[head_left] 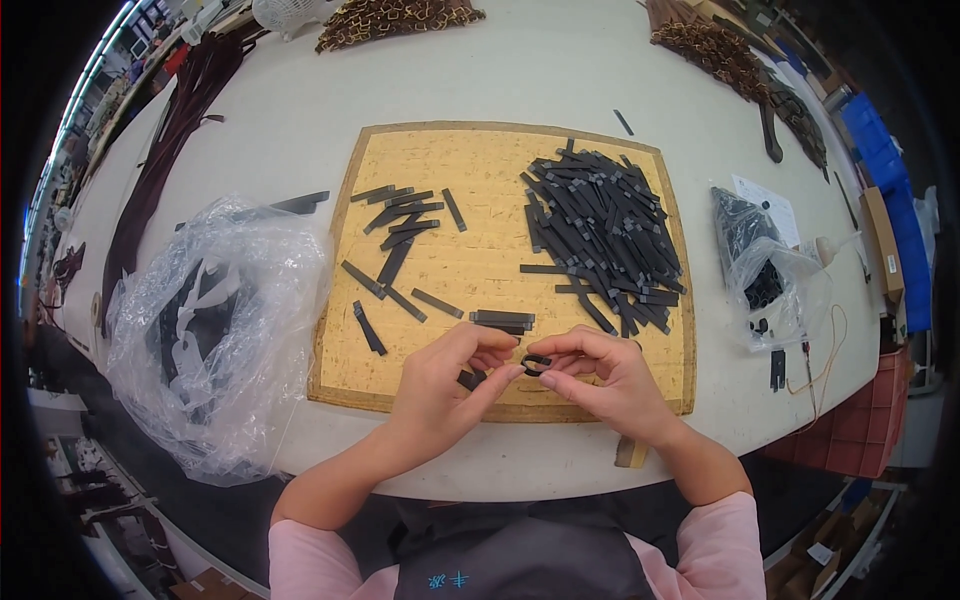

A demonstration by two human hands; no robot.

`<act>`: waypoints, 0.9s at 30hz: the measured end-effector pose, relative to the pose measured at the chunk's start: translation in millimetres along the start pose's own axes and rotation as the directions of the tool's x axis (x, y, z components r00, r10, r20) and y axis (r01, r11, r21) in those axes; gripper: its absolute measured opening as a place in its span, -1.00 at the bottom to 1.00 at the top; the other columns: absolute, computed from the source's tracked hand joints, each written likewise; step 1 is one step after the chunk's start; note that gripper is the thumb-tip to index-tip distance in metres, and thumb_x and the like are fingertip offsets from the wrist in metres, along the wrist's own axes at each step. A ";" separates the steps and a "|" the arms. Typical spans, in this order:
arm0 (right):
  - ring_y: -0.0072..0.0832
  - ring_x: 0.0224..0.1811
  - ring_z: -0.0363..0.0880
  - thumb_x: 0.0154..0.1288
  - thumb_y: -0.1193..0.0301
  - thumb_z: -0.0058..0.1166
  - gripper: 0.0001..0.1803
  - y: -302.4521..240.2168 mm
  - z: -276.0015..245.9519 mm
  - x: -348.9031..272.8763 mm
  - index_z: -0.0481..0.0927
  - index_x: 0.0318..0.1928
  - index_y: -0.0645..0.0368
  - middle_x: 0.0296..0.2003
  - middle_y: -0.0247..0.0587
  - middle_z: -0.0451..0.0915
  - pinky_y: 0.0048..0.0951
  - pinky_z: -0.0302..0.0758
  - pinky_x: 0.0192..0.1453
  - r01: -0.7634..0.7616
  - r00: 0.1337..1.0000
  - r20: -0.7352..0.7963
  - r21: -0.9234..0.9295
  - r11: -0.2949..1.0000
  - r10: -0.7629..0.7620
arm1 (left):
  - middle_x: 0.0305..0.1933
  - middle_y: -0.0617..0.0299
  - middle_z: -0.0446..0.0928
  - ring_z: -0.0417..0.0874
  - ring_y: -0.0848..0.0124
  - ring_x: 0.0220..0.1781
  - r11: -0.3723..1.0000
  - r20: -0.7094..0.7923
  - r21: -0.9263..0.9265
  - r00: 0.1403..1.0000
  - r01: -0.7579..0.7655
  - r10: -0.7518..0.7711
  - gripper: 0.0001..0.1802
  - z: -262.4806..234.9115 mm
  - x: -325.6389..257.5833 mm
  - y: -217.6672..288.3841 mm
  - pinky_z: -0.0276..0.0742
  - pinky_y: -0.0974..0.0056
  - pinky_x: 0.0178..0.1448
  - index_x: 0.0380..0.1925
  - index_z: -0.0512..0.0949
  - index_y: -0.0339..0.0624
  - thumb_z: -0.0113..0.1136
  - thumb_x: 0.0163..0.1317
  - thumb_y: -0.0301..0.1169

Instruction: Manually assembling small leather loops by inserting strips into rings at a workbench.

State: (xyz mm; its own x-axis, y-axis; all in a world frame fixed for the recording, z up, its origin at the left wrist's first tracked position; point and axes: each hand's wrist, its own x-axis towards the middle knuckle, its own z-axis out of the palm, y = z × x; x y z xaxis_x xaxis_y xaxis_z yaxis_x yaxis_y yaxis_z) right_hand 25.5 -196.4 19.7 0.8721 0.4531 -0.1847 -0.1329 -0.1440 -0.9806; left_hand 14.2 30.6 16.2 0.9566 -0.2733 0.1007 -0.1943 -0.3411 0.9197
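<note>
Near the front edge of a tan board, both my hands meet at a small black strip bent into a loop. My right hand pinches the loop between thumb and fingers. My left hand has its fingers curled and its thumb tip at the loop's left side. A short black piece shows under the left fingers; whether they grip it is unclear. Just beyond the hands lie a few stacked black strips. Loose strips are scattered on the board's left, and a large pile of strips covers its right.
A clear plastic bag with dark contents sits left of the board. To the right are a bag of small black parts and a red crate. Dark brown straps and bundles with gold-coloured buckles lie farther back.
</note>
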 end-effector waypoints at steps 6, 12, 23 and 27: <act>-0.56 -0.14 0.69 0.34 0.54 0.28 -0.72 6.8 6.0 0.4 0.66 0.04 0.33 -0.11 -0.18 0.69 -0.55 0.63 -0.01 0.100 0.990 -0.091 -0.080 0.992 -0.107 | -0.24 0.11 0.74 0.76 0.47 -0.26 0.986 0.004 -0.125 0.994 0.109 -0.110 -0.86 5.3 -2.8 1.5 0.66 0.39 -0.13 -0.17 0.69 -0.39 0.35 0.29 -0.57; -0.57 -0.19 0.69 0.31 0.50 0.34 -0.78 6.8 5.9 1.4 0.66 -0.07 0.31 -0.22 -0.24 0.72 -0.55 0.61 -0.08 0.079 0.990 -0.110 -0.087 0.993 -0.088 | -0.26 0.11 0.73 0.78 0.42 -0.26 0.999 0.006 -0.034 1.000 0.023 -0.022 -0.84 6.7 -5.7 1.6 0.67 0.39 -0.16 -0.17 0.69 -0.40 0.38 0.26 -0.58; -0.66 -0.32 0.62 0.30 0.45 0.38 -0.78 8.5 1.9 1.1 0.62 -0.14 0.27 -0.30 -0.34 0.69 -0.63 0.54 -0.21 -0.007 0.998 -0.064 -0.153 0.988 -0.003 | -0.32 0.09 0.69 0.75 0.33 -0.41 0.996 0.024 0.041 0.996 -0.082 0.081 -0.88 11.1 -3.9 -4.0 0.67 0.34 -0.35 -0.22 0.67 -0.36 0.35 0.26 -0.54; -0.64 -0.29 0.61 0.39 0.45 0.29 -0.80 8.7 -5.0 1.5 0.62 -0.05 0.26 -0.26 -0.32 0.68 -0.61 0.57 -0.24 -0.039 0.999 -0.001 0.002 0.999 0.039 | -0.26 0.15 0.71 0.75 0.47 -0.31 0.835 0.216 -0.432 0.938 0.342 -0.272 -0.87 7.4 -5.2 -13.9 0.68 0.39 -0.23 -0.19 0.65 -0.35 0.29 0.37 -0.49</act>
State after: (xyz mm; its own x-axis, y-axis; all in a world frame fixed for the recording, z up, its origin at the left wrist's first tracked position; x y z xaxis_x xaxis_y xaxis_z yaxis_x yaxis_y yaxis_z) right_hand 28.0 -201.4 11.2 0.8667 0.4466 -0.2223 -0.1674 -0.1596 -0.9729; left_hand 10.3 30.1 0.1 0.9029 -0.3578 -0.2381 0.2587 0.0101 0.9659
